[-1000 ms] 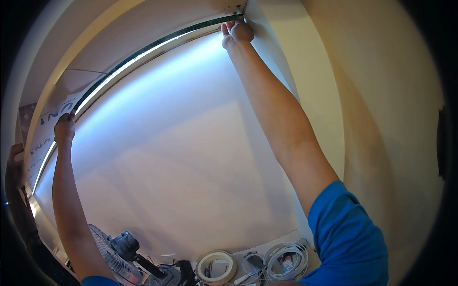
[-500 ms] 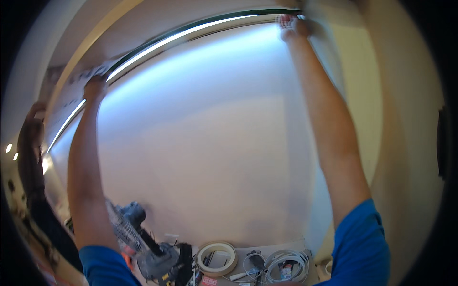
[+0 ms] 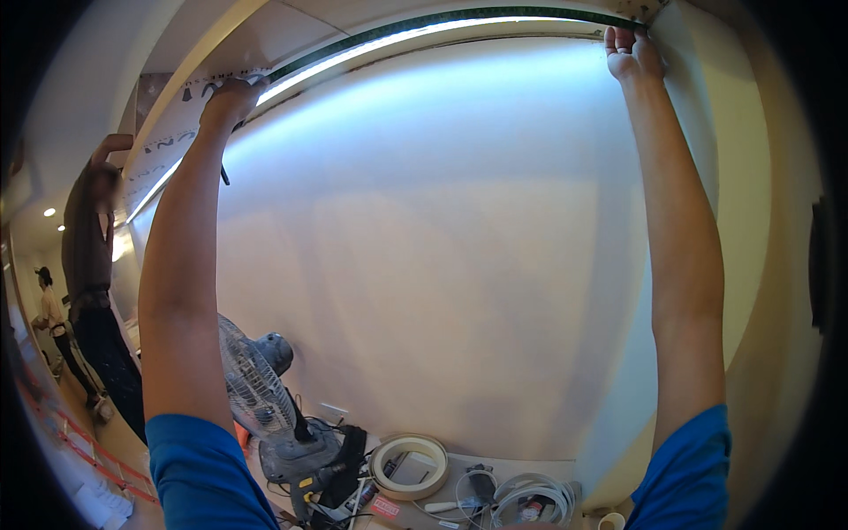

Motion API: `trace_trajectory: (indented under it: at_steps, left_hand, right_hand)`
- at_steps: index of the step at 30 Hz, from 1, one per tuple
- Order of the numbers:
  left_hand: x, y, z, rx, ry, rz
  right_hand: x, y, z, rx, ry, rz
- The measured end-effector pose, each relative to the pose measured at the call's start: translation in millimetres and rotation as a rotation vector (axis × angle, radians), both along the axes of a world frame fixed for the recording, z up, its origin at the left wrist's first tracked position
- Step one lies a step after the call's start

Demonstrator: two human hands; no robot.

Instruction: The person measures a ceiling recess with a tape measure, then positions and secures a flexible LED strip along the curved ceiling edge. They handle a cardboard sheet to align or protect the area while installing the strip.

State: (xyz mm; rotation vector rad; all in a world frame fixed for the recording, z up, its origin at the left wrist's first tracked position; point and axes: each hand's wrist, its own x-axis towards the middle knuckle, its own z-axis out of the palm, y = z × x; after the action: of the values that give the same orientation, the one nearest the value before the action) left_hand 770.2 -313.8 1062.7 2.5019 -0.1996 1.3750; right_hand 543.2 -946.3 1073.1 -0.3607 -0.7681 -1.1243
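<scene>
Overhead, a dark green tape measure blade (image 3: 442, 18) stretches along the ceiling recess beside a glowing strip light (image 3: 353, 64). My left hand (image 3: 231, 102) is closed at the blade's left end, its palm turned away; the tape's case is mostly hidden there, and a dark strap hangs below the wrist. At the far right corner, my right hand (image 3: 634, 57) is raised with curled fingers pressing the blade's other end near the side wall. Both arms reach up in blue sleeves.
Below the pale wall (image 3: 424, 265) stand a grey fan (image 3: 252, 380), a large cream roll (image 3: 382, 464) and a coil of white cable (image 3: 561, 503). Another person (image 3: 88, 256) reaches up at the left; a second person (image 3: 53, 309) stands farther back. An orange ladder (image 3: 102, 455) lies lower left.
The view has shifted, so both hands and the fan appear farther right, with the hands a little higher. The blur has cleared, and both hands stay on the tape measure.
</scene>
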Motion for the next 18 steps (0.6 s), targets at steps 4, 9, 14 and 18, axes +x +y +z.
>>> trace_trajectory:
  at_steps: [4, 9, 14, 18]
  left_hand:
    - [-4, -12, 4, 0.081, -0.083, -0.026]
    - [-7, 2, 8, 0.080, -0.001, 0.030]
    - [25, 19, -10, -0.010, -0.053, 0.217]
    - [16, -43, -2, 0.022, 0.093, 0.075]
  right_hand:
    - [1, -2, -8, -0.150, -0.166, -0.175]
    - [18, 25, -4, -0.063, -0.148, -0.212]
    - [23, 93, -13, 0.178, -0.038, 0.000]
    - [-33, 83, -27, 0.260, -0.099, -0.033]
